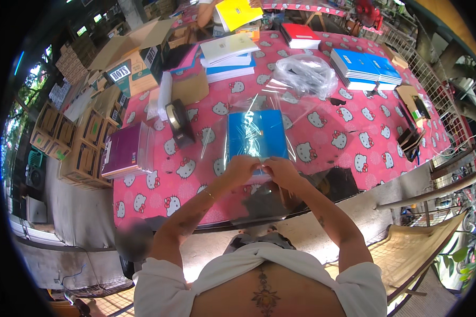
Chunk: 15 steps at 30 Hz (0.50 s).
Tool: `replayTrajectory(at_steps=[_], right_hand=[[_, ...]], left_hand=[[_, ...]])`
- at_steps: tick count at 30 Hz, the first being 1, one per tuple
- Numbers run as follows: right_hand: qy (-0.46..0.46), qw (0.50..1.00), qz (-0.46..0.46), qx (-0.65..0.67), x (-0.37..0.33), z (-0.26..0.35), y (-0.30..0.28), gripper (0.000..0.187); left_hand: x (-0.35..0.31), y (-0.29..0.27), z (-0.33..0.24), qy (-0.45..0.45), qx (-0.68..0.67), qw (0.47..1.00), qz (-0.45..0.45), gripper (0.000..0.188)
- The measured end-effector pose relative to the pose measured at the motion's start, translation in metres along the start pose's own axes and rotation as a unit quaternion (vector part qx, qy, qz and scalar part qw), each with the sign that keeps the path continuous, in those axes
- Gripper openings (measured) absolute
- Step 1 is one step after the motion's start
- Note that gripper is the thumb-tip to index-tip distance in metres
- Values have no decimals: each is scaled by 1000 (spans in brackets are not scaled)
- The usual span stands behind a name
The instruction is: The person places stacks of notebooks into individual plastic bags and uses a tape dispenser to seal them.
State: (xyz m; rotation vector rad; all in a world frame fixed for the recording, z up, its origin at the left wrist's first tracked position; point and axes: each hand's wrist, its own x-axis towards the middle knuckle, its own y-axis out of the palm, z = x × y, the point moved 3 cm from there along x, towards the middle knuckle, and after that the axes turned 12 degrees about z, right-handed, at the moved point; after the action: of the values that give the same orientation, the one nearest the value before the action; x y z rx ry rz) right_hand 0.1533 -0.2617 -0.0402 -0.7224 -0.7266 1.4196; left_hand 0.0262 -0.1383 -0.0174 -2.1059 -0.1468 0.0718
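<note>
A blue notebook (264,132) lies flat near the front of the table, with shiny clear plastic (209,141) over it and spreading past its sides. At the notebook's near edge, my left hand (242,169) is closed with its fingers pinched on the plastic. My right hand (283,171) meets it there, also closed in a pinch on the plastic. The fingertips nearly touch, and they partly hide the notebook's near edge. A black tape dispenser (180,122) stands to the left of the notebook.
A plastic-wrapped stack of purple notebooks (127,149) sits at left. Farther back are a crumpled clear plastic heap (305,75), blue notebook stacks (359,66), red notebooks (300,36) and an open carton (137,58). Across the table, another person holds a yellow notebook (239,12).
</note>
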Motion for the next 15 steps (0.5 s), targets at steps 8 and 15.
replayTrajectory(at_steps=[8,15], right_hand=[[296,945,-134,-18,-12,-14,-7,109],[244,949,-135,147,-1,-39,19,133]], left_hand=[[7,-6,11,-179,137,967,-119,75],[-107,-92,214,-408,-36,808,-423,51]])
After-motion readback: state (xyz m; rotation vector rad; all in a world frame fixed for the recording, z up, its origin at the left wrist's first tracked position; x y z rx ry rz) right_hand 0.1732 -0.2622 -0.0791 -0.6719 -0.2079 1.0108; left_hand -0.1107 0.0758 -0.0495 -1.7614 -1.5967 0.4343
